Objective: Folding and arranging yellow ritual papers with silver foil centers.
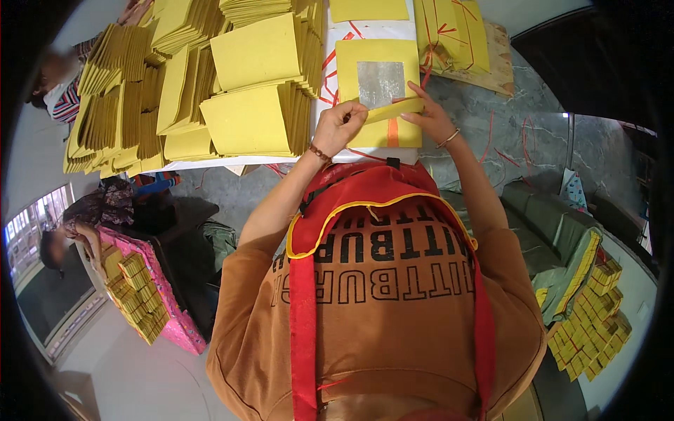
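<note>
A narrow piece of yellow paper [394,110], perhaps a folded sheet, is stretched between my two hands. My left hand [340,128] pinches its left end, fingers curled in. At the other end, my right hand [434,118] grips it between thumb and fingers, the index finger pointing up. Beneath them lies a flat yellow sheet [344,67] bearing a silver square [381,83] and an orange patch lower down. Whether the held paper is joined to this sheet, I cannot tell.
Stacks of folded yellow paper [256,52] crowd the white-covered table [337,24] on the left. A tied yellow bundle [453,35] sits at back right. Red ties litter the grey floor [516,133]. Two other people are at left, one beside a pink-edged tray [179,319]. Yellow bundles [590,323] are piled lower right.
</note>
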